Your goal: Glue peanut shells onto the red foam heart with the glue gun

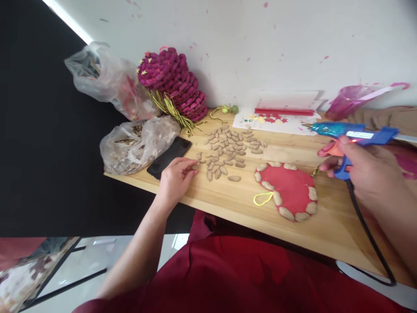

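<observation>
My right hand (366, 167) is wrapped round a blue glue gun (355, 131), its nozzle pointing left and its black cord hanging down. Below the nozzle, a red heart-shaped piece (289, 187) lies on the table, with peanuts in their shells spaced along its edge and the middle bare red. A yellow loop (263, 199) sticks out from the notch of the heart. At the left end of a loose pile of peanuts (224, 148) is my left hand (177, 180), thumb and fingertips drawn close together. Whatever may be between them is too small to make out.
A black phone (170, 157) lies beyond my left hand. Plastic bags (140, 143) and a magenta peanut-covered ornament (176, 84) with tassels stand at the left. White paper (295, 126) with small stars and a pink cup (348, 102) are along the wall.
</observation>
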Demonstrator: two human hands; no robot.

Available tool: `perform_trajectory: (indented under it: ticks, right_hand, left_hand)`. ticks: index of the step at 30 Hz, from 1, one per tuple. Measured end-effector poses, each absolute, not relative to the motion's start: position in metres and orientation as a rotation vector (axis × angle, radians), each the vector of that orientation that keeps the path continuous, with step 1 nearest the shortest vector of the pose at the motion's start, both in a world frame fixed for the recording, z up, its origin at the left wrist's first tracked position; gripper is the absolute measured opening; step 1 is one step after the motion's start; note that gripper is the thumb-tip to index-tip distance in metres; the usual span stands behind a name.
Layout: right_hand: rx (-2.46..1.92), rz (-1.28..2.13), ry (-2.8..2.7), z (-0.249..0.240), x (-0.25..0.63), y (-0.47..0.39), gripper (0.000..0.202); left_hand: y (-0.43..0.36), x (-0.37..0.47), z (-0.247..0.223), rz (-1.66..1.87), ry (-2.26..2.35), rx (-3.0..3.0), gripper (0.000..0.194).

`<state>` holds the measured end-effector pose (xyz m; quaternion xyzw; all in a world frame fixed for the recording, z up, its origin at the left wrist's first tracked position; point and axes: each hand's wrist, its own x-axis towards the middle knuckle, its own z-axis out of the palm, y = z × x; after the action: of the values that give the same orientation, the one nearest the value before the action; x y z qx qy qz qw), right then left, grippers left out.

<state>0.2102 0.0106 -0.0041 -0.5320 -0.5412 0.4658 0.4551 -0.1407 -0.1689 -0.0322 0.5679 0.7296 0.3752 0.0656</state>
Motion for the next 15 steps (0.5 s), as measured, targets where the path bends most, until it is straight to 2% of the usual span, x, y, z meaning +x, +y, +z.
perform_trajectory:
  ticks: [8, 15]
  right_hand:
    - [-1.304, 1.140, -1.336, -0.004, 0.209, 0.011, 0.040]
    - [-1.277, 1.150, -1.341, -0.003, 0.210, 0.009, 0.035]
  left_hand:
    - [-0.165, -0.123, -0.030, 1.169, 2.018, 1.751, 0.031]
    - [-0.173, -0.137, -0.023, 1.119, 2.192, 1.702, 0.023]
